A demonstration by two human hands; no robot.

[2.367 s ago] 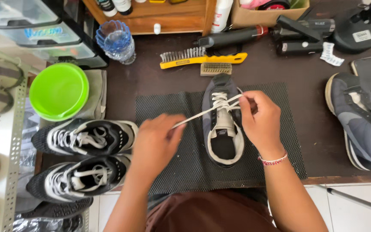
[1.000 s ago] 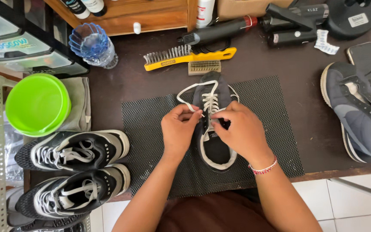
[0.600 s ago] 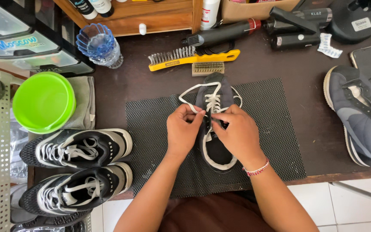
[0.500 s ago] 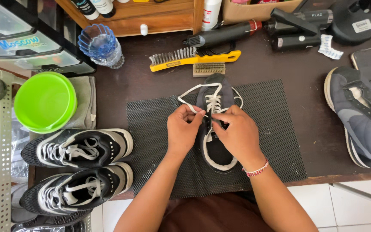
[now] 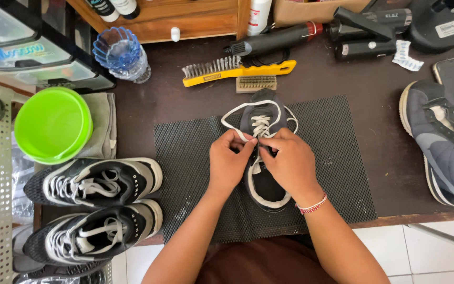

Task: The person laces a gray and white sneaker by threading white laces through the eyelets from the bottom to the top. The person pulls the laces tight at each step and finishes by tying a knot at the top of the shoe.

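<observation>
Shoe (image 5: pixel 262 185) lies mid-mat (image 5: pixel 190 158), toe away from us, heel near. Our left hand (image 5: pixel 229 163) and right hand (image 5: pixel 290 164) pinch its white lace (image 5: pixel 233 111), hiding the tongue.

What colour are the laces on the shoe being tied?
White laces on a dark shoe; head view.

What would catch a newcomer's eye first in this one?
Both hands, left hand and right hand, pinch the white laces of a dark shoe on the black mesh mat. A bright green bowl stands at the far left, a yellow wire brush above the mat.
</observation>
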